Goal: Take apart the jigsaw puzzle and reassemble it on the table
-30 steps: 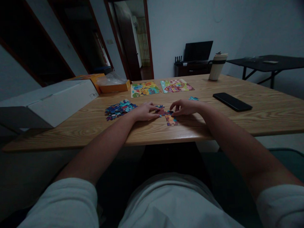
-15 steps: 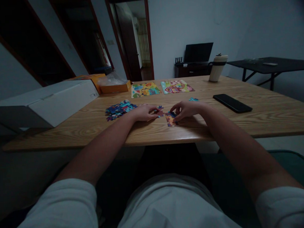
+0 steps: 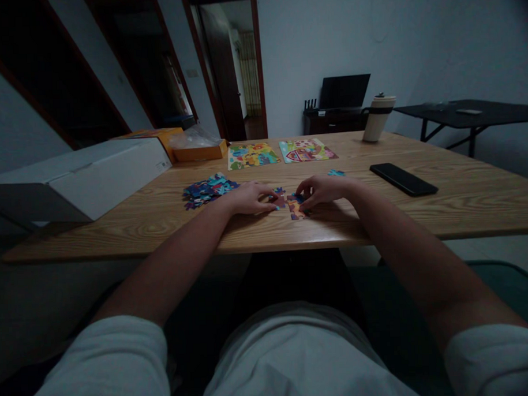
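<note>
Half-curled, the left hand and right hand lightly hold the maroon section and orange section, best kept flat with facing edges squared

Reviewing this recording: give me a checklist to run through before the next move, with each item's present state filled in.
1. Left hand at the reddish puzzle section: ok.
2. Right hand at the orange puzzle section: ok.
3. The two sections interlocked: cannot tell; they lie close together, the join too small to judge.
4. Puzzle pile apart from both sections: ok, over to the left.
5. Phone apart from the right hand: ok.
6. Tumbler standing upright: ok, beyond the phone.
</note>
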`<state>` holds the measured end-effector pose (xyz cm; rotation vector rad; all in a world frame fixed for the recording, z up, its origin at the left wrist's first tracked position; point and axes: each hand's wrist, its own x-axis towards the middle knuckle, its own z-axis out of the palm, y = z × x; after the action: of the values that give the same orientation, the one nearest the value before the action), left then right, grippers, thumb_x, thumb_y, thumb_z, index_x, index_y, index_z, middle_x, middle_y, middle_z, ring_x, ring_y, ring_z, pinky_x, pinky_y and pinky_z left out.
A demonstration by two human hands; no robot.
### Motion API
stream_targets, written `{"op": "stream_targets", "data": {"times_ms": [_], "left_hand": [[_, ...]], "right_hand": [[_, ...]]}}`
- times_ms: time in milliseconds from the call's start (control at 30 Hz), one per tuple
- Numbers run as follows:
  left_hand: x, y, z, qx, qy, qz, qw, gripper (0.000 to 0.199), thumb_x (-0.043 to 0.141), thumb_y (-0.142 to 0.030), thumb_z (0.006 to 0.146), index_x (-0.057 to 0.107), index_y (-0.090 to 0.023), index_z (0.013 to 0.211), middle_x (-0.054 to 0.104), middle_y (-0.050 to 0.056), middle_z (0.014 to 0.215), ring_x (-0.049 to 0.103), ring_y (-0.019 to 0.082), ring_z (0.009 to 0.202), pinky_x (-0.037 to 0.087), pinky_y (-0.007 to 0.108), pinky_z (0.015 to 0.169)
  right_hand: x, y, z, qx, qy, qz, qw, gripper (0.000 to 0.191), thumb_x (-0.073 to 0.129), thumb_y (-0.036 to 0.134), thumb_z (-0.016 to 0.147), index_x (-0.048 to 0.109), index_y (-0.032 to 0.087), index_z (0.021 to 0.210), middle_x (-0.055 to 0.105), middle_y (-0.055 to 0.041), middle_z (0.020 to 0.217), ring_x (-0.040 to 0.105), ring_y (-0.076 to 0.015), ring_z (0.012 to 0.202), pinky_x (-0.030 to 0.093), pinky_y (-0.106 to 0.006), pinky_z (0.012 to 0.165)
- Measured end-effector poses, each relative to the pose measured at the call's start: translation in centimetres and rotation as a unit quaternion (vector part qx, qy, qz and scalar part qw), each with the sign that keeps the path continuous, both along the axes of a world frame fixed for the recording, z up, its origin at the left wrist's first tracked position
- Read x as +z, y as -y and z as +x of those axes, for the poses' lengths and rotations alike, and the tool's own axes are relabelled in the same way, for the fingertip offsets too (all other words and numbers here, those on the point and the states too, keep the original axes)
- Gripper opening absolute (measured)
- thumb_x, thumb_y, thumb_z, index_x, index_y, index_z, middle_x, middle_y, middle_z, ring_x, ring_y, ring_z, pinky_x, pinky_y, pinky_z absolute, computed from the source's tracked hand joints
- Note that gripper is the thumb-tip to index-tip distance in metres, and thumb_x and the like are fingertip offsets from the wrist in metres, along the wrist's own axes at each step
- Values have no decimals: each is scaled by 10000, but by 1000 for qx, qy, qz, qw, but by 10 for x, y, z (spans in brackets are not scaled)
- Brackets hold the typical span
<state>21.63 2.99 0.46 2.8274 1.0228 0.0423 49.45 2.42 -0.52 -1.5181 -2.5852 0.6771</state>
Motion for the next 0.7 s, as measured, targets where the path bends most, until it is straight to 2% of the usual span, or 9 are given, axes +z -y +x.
{"op": "stream_targets", "data": {"times_ms": [600,700], "left_hand": [[-6,-1,9,-9,11,13,1000,514,523,-590,920,625,-300,1333,669,69,1265,569,268,1172,396,358,1001],[-7,0,10,-15,21,14,1000,511,514,-589,928,620,-303,1337,664,63,1278,564,264,1178,393,357,1007]], "right_hand": [[-3,0,0,-5,-13,8,1000,618,774,580,708,679,210,1193,707,-90,1111,652,-242,898,479,-320,746],[-1,2,-1,1,-19,-3,1000,639,764,584,727,660,220,1243,709,-89,1100,656,-237,883,480,-315,745]]}}
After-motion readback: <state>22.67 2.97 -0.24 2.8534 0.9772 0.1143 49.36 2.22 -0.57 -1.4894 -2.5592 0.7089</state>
